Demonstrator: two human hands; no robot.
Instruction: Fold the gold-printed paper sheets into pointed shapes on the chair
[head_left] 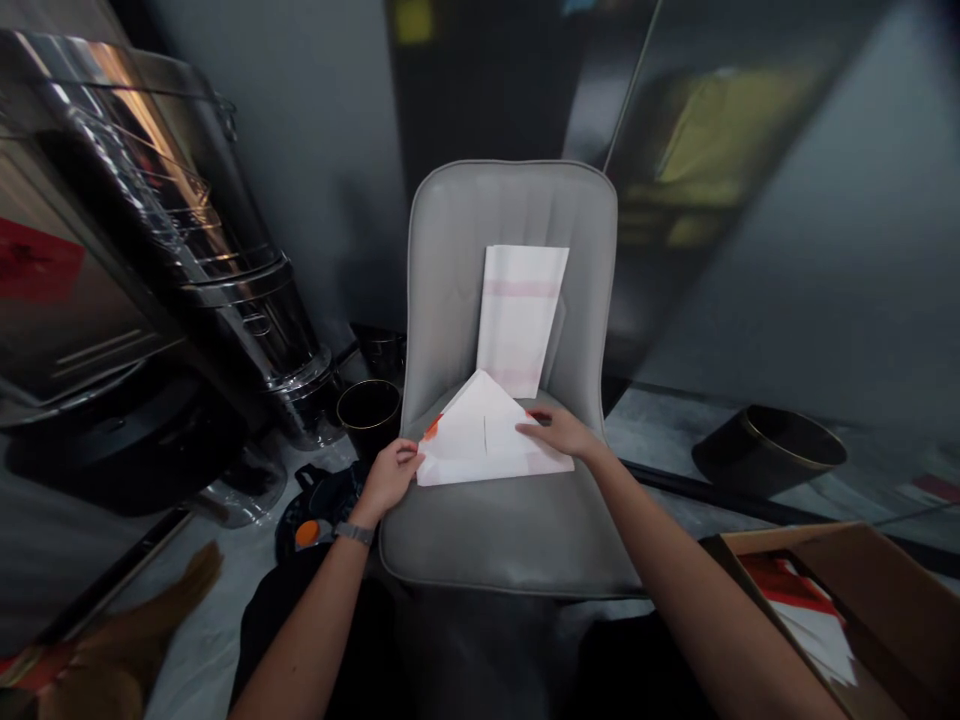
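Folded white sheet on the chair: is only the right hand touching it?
No, the left hand touches the left corner of the folded sheet while the right hand rests on its right side.

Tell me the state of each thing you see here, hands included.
White folded sheet: folded to a point, lying on the grey chair seat.
Left hand: holding the sheet's left corner.
Right hand: resting on the sheet's right side.
Pink-striped white sheet: propped against the backrest.
Cardboard box: open, red and white contents showing.

A cardboard box (825, 590) sits near a black gold-rimmed bowl (769, 450).
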